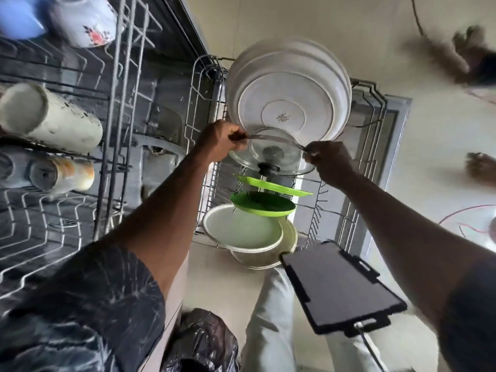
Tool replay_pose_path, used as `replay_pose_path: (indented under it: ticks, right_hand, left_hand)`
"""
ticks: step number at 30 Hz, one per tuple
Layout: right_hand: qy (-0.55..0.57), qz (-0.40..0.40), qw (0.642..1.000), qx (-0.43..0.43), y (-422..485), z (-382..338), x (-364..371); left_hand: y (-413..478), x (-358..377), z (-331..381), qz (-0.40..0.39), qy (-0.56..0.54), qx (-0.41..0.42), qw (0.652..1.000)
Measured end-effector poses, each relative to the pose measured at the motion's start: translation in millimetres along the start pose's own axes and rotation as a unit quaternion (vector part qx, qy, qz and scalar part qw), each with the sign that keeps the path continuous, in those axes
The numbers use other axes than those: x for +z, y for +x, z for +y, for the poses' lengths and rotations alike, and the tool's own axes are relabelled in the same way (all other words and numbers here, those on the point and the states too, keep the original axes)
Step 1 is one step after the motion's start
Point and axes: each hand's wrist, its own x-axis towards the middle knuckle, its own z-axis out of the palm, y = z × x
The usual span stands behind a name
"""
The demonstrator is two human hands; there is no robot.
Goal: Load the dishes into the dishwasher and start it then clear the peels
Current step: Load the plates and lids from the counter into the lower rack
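I find my left hand [220,140] and right hand [328,159] clamped on opposite rim edges of the glass lid [271,154], held over the lower rack [357,210] before the white plates [288,100]; I judge it rigid, breakable and slick, best gripped by rim or knob.

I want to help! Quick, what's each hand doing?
Left hand: closed on the glass lid's rim.
Right hand: closed on the lid's other side.

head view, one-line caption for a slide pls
Both hands grip a glass lid by its rim over the dishwasher's lower rack.
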Motion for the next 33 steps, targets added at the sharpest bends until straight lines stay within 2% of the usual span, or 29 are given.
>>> replay_pose_path:
  ticks: [11, 15, 23, 25, 29, 33]
  right_hand:
    - [-0.039, -0.025, 0.999, 0.019, 36, 2, -12]
    - [-0.069, -0.037, 0.997, 0.016, 46, -1, -16]
    - [-0.027, -0.027, 0.997, 0.070, 43, 3, -24]
    - [-0.037, -0.025, 0.997, 0.064, 34, 3, -27]
    - [-0.055, -0.003, 0.997, 0.061, 9, -12, -35]
    - [-0.095, -0.026, 0.995, -0.013, -31, -52, -54]
  left_hand:
    - [35, 7, 7, -0.009, 0.077, 0.014, 0.997]
    - [46, 12, 11, -0.002, 0.091, -0.005, 0.996]
    - [47, 12, 9, -0.013, 0.090, -0.060, 0.994]
    - [35, 13, 9, 0.014, 0.091, -0.064, 0.994]
    - [-9, 16, 16, 0.117, 0.114, -0.052, 0.985]
    - [-72, 17, 33, 0.191, 0.194, 0.013, 0.962]
